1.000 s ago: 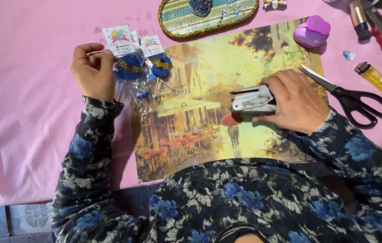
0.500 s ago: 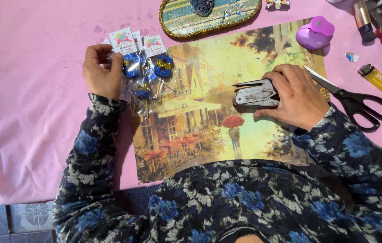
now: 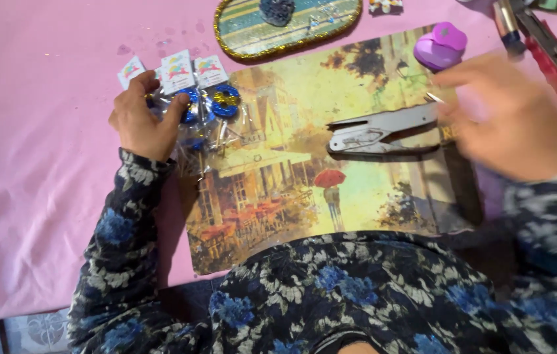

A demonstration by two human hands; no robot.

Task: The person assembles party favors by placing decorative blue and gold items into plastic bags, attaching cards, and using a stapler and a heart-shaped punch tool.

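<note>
Pinning a small bunch of clear cellophane packets with blue glittery rings (image 3: 207, 108) flat so they stay stacked, the left hand (image 3: 142, 121) presses at ten o'clock on the pink tabletop (image 3: 36, 131). Blurred, the right hand (image 3: 511, 118) hovers spread and empty at three o'clock, beside the grey metal plier stapler (image 3: 377, 131) lying on the painted street-scene placemat (image 3: 278, 196).

Left hand (image 3: 139, 121) down, right hand (image 3: 515, 118) spread

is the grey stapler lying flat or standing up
Lying flat. The grey stapler rests on its side on the painted placemat, its long body level with the mat. The blurred right hand is just beside its end.
</note>
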